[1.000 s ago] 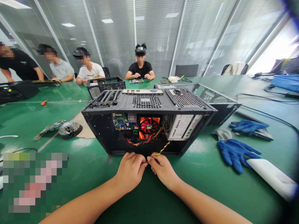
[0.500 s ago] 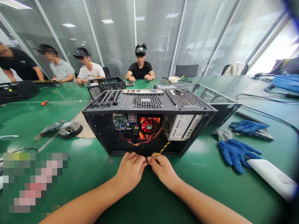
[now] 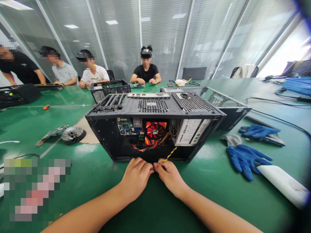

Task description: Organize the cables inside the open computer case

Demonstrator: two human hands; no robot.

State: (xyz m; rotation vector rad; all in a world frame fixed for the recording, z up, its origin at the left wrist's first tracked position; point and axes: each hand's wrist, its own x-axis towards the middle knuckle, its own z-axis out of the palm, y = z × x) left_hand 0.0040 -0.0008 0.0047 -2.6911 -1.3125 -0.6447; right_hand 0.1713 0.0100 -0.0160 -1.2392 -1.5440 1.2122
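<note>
A black computer case (image 3: pixel 150 108) stands on the green table with its open side toward me. Inside it show a red fan (image 3: pixel 154 131), a green circuit board (image 3: pixel 126 126), a power supply (image 3: pixel 191 132) and a bundle of coloured wires (image 3: pixel 145 148). A yellow-and-black twisted cable (image 3: pixel 171 152) runs down from beneath the power supply to my hands. My right hand (image 3: pixel 170 176) pinches this cable in front of the case. Close beside it on the left, my left hand (image 3: pixel 137 174) is closed on the cable's end, which its fingers mostly hide.
Blue gloves (image 3: pixel 245 158) and a white box-like object (image 3: pixel 284 184) lie at right. A second case (image 3: pixel 230 115) stands behind. At left are a round metal part (image 3: pixel 73 134) and an orange item (image 3: pixel 46 107). Several people sit or lean across the table (image 3: pixel 60 119).
My hands and the cable have hardly moved. Across the table, the hand of the person in black has shifted slightly over a small board.
</note>
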